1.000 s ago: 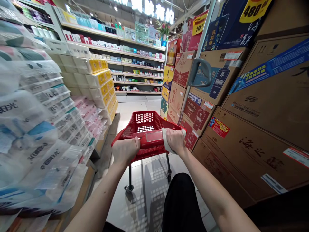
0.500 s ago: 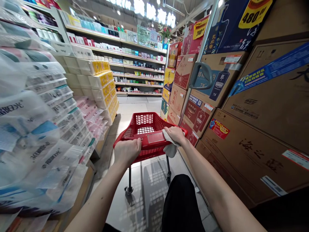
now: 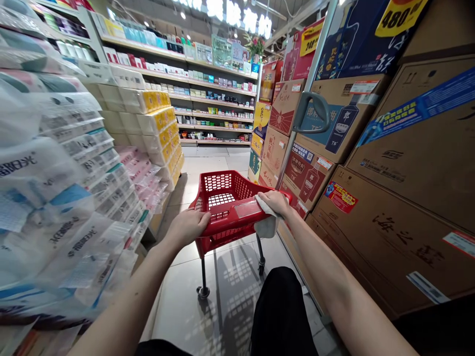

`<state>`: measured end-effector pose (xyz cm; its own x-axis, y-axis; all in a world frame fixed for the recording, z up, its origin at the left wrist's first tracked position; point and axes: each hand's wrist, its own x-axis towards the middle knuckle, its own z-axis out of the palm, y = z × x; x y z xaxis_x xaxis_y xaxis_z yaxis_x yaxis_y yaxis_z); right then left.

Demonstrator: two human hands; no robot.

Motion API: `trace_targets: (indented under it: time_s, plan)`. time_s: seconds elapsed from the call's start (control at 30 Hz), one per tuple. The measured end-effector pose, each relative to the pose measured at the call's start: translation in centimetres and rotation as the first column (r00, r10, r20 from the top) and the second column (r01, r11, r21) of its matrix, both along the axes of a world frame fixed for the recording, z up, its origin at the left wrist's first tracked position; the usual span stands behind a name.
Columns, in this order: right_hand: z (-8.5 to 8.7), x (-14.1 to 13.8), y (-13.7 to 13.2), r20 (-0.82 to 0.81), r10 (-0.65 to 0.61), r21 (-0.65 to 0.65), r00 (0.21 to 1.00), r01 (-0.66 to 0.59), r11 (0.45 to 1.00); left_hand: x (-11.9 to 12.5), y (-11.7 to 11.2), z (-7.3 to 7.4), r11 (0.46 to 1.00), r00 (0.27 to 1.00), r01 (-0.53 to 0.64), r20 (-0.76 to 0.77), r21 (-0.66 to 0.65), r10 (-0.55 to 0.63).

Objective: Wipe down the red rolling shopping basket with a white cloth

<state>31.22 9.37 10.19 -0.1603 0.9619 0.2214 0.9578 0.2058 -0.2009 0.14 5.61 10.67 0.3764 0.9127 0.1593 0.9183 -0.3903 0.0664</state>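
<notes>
A small red plastic shopping cart (image 3: 221, 226) stands in front of me on dark legs with casters. Its lattice-walled basket has nothing visible in it. My left hand (image 3: 187, 227) is closed over the left end of the cart's handle, thumb lying along the top. At the right end, my right hand (image 3: 275, 201) presses a white cloth (image 3: 266, 227) against the handle, its fingers curled over and partly hidden. The cloth's loose end hangs below the handle. Between my hands, a pale label panel shows on the handle.
Wrapped tissue packs (image 3: 92, 163) are stacked along the left. Liquor cartons (image 3: 393, 232) rise close on the right, with a grey handle on a metal post (image 3: 313, 113) before them. Ahead, past the tiled floor (image 3: 204, 163), stand shelves (image 3: 218, 89) of small boxes.
The cart has turned slightly, its handle now slanting up to the right. My left hand has shifted left and its grip looks looser; my right hand and cloth have moved slightly right.
</notes>
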Motion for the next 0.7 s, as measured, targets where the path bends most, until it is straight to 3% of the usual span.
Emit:
trace_targets:
  time_s: [0.1,0.33,0.47,0.7]
  plan:
    - [0.0,-1.1,-0.3,-0.032,-0.036,0.023,0.999,0.037,0.999,0.9,-0.6,0.0,0.999,0.999,-0.03,-0.025,0.013,0.031]
    - [0.1,-5.9,-3.9,-0.059,0.097,0.271,0.994,-0.077,0.959,1.6,-1.1,0.1,0.991,0.991,-0.135,0.022,0.022,0.135]
    - [-0.4,-7.9,-5.7,-0.063,0.124,0.395,0.99,-0.089,0.914,1.4,-1.2,-0.2,0.991,0.99,-0.133,0.06,0.027,0.131]
    - [-1.4,-10.2,-7.5,-0.033,0.166,0.476,0.986,-0.131,0.87,1.4,-1.4,-0.2,0.993,0.994,-0.107,0.024,0.045,0.106]
